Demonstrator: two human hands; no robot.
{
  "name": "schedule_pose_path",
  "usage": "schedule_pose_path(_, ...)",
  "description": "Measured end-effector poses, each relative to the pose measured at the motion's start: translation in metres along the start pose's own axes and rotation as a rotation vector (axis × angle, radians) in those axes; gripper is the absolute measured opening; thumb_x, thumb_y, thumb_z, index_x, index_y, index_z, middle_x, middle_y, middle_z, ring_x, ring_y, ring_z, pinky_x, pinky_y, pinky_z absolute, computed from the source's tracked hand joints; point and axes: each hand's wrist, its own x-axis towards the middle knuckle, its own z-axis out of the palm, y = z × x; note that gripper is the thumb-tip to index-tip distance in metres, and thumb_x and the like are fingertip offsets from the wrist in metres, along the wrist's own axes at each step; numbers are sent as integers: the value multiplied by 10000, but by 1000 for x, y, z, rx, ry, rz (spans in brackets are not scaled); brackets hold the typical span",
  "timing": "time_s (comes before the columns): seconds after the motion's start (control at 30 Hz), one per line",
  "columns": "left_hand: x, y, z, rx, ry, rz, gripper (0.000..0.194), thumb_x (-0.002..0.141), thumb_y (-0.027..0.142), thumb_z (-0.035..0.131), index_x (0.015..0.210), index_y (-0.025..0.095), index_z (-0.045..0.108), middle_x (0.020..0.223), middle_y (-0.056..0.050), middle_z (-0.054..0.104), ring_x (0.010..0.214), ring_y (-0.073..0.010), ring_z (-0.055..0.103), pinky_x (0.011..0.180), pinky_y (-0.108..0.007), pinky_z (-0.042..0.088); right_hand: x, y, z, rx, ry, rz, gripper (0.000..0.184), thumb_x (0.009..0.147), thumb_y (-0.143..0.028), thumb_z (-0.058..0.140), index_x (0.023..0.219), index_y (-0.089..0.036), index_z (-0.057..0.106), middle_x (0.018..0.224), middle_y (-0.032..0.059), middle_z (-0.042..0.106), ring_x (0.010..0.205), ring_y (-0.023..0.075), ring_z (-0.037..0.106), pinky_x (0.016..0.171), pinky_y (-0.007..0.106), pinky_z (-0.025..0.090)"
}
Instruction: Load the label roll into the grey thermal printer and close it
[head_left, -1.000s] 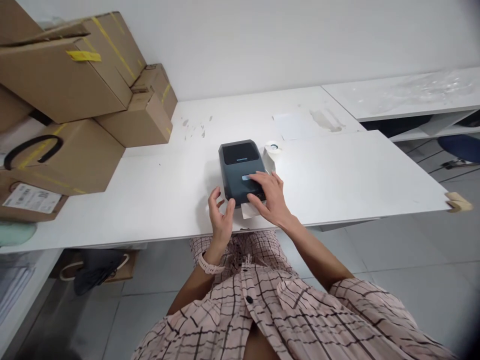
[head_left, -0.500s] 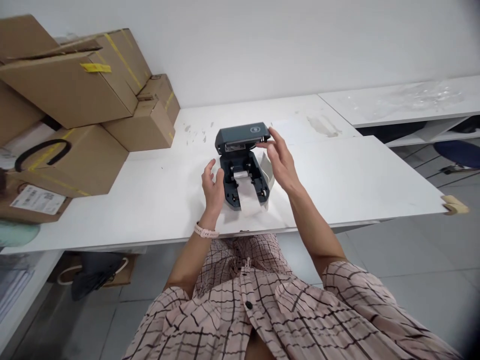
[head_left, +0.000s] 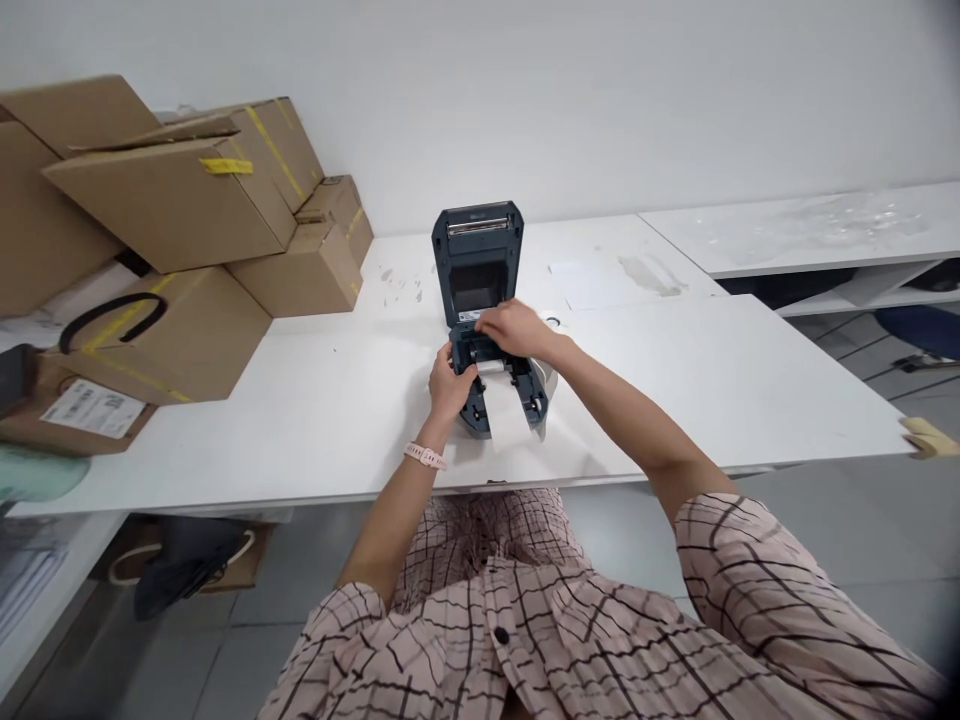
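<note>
One side pinch by the left hand (head_left: 448,386) best steadies the open printer (head_left: 480,285); the right hand (head_left: 517,329) curls inside, hold indiscernible.

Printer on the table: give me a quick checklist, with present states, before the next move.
1. Lid raised: ok, it stands open at the back.
2. Printer resting on the table: ok.
3. Left hand at the printer's left side: ok.
4. Right hand clear of the open bay: not ok, it is over the rear, near the lid's base.
5. Paper strip reaching past the front edge: ok.
6. Roll seated: cannot tell.
</note>
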Motion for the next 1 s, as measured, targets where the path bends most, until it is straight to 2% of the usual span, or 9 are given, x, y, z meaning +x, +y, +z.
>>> schedule_pose_path(0.07,0,2,-1,35,7,-12,677,814,245,700,1464,213,515,1439,-131,653,1264,-291,649,1083,-428,486,3,-8,10,-109,-252,-19,303,950,-127,501,1105,-113,761,1125,192,784,1129,315,695,1075,420,410)
schedule_pose_path(0.13,-1,2,-2,62,7,-21,745,833,230,686,1537,227,440,1456,-121,653,1296,-295,640,1111,-440,469,6,-12,19,-128,-367,-32,248,883,-87,578,1018,-116,784,1059,196,796,1122,334,703,1081,433,395)
schedule_pose_path(0.3,-2,1,-5,105,-30,9,927,862,110,585,1671,249,155,1495,-92,634,1349,-300,614,1174,-495,425,15,-5,24,-3,-547,-100,356,801,-71,636,1111,-189,766,1126,131,793,1082,326,717,951,401,485)
schedule_pose_path(0.43,-5,0,-5,81,-23,22,892,878,91,545,1672,245,168,1538,-95,594,1395,-295,583,1206,-495,400,22,3,15,153,-669,-159,511,745,-56,652,1227,-215,705,1163,59,781,971,240,729,774,300,541)
schedule_pose_path(0.53,-6,-1,-3,57,-6,17,861,883,95,549,1662,243,213,1551,-107,580,1436,-285,549,1230,-478,376,20,9,4,308,-696,-220,518,772,-120,671,1284,-200,670,1186,63,758,995,227,707,809,304,555)
schedule_pose_path(0.67,-6,-5,-3,34,-15,25,831,901,114,537,1658,241,219,1548,-113,582,1451,-283,536,1230,-492,378,-17,23,-22,681,-603,-345,486,876,-321,696,1345,-210,634,1298,90,691,1088,229,656,921,337,530)
schedule_pose_path(0.8,-9,-6,-4,9,-15,40,777,945,166,514,1656,277,220,1579,-102,549,1475,-279,509,1226,-515,382,-103,55,-39,899,-291,-327,350,911,-402,724,1212,-233,671,1217,88,669,1105,222,626,966,361,491)
schedule_pose_path(0.9,-11,-6,-4,-18,-25,42,741,972,192,497,1656,277,226,1619,-122,495,1502,-281,474,1219,-512,393,-165,87,-34,970,-122,-79,334,864,-441,779,1123,-250,690,1125,87,672,1078,246,625,942,398,502)
schedule_pose_path(1.0,-12,-5,-3,-39,-30,41,733,972,188,503,1653,261,241,1606,-141,509,1499,-297,476,1209,-517,407,-197,114,-12,969,-71,251,369,805,-466,816,1093,-260,713,1110,80,686,981,248,627,885,419,518)
